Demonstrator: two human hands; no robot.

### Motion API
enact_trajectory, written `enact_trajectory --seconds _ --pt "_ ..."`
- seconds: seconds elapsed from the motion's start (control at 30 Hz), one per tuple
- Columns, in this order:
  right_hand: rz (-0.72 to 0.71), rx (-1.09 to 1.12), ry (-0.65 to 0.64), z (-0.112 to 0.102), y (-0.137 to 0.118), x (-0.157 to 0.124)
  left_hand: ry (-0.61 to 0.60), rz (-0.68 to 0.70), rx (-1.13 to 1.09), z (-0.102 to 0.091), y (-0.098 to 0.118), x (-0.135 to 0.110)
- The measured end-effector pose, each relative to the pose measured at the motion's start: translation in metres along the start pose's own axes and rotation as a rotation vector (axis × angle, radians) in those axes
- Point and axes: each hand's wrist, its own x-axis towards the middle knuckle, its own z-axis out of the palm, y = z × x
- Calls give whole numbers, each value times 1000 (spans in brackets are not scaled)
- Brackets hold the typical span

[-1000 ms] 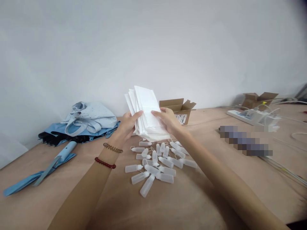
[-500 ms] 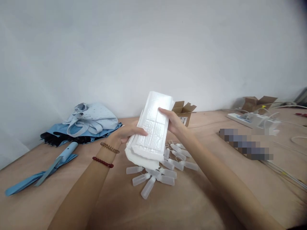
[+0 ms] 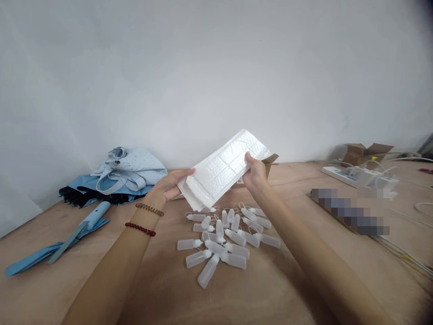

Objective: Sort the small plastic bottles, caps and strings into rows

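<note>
Since half a second ago, the stack of white padded mailers (image 3: 225,169) has swung clockwise, its far end dropping rightward, and the right hand (image 3: 256,176) has shifted slightly right with it; more bottles now show below.

From the left, a blue strip of fabric with a light-blue handle (image 3: 96,215) lies on the counter (image 3: 209,311), near a pale-blue bag (image 3: 142,164) resting on blue and black fabric. Next, the left hand (image 3: 171,184) grasps the stack's lower-left end, thumb on top, its other fingers partly hidden. The stack is held above the counter, over the far edge of scattered translucent bottles (image 3: 219,231). Its long axis slants from lower left to upper right, the loose flap end pointing at lower left. The right hand grips its right-hand long edge, thumb on the shiny face. Behind it, a cardboard box (image 3: 269,164) is mostly covered. Farther right sit a white power strip (image 3: 341,175) and another open carton (image 3: 368,152).
</note>
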Motion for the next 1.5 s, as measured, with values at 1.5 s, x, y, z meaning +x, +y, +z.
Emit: enact_trajectory --seconds 1.5 --pt "21 -693 -588 -58 -10 -9 386 344 358 -42 -15 -24"
